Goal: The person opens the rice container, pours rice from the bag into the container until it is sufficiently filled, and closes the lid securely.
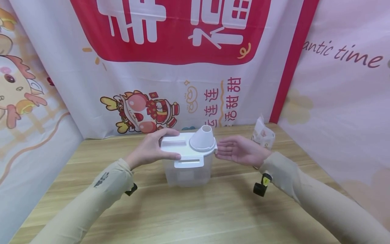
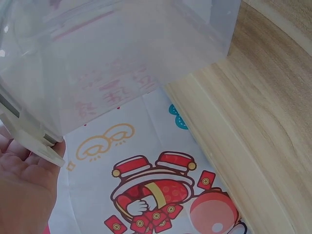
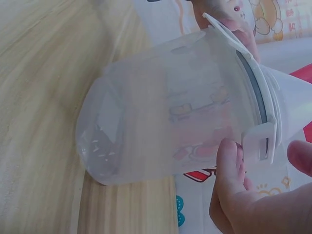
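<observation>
A translucent plastic storage container [image 1: 189,176] stands on the table with a white lid [image 1: 173,144] on top. A white cone-shaped spout cap [image 1: 203,138] rises from the lid's right part. My left hand [image 1: 152,149] grips the lid's left end, thumb on the front edge and fingers over the back. At the right end, my right hand [image 1: 239,149] has its extended fingers by the side latch [image 3: 258,144], thumb held apart from it. A front latch [image 1: 189,162] hangs out from the lid. Inside the clear walls, a pale rectangular patch shows near the bottom.
Behind my right forearm stands a small white printed bag [image 1: 263,134], partly hidden by the hand. The wooden table [image 1: 170,217] reaches back to a printed cloth backdrop [image 1: 146,74], and more printed cloth hangs on both sides.
</observation>
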Available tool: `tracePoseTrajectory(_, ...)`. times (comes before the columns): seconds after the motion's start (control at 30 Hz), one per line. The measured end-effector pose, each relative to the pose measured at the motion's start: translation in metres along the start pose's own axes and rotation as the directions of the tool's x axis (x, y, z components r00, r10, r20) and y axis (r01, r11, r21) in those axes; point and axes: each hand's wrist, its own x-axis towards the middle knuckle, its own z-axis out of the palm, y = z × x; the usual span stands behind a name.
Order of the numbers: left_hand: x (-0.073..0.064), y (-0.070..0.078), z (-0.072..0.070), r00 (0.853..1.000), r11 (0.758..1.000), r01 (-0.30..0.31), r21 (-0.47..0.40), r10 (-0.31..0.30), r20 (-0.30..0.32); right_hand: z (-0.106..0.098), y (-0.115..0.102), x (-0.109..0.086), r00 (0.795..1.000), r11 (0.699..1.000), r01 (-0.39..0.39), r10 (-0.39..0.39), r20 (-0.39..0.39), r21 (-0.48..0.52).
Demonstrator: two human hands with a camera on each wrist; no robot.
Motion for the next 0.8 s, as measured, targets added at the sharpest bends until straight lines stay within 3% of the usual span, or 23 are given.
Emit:
tracePoseTrajectory(0.4, 0.0001, -0.0008, -0.0002, 1.0, 1.0, 0.003, 0.004, -0.003, 0.007, 0.0041, -0.0006, 0.0023, 0.999, 1.0, -0.013, 0.014, -0.043, 0.007)
tracePoseTrajectory(0.8, -0.0003, -0.0018, 0.0008, 1.0, 1.0, 0.001, -0.002, -0.001, 0.002, 0.0014, -0.0003, 0.0052, 1.0, 1.0, -0.008, 0.008, -0.009, -0.027)
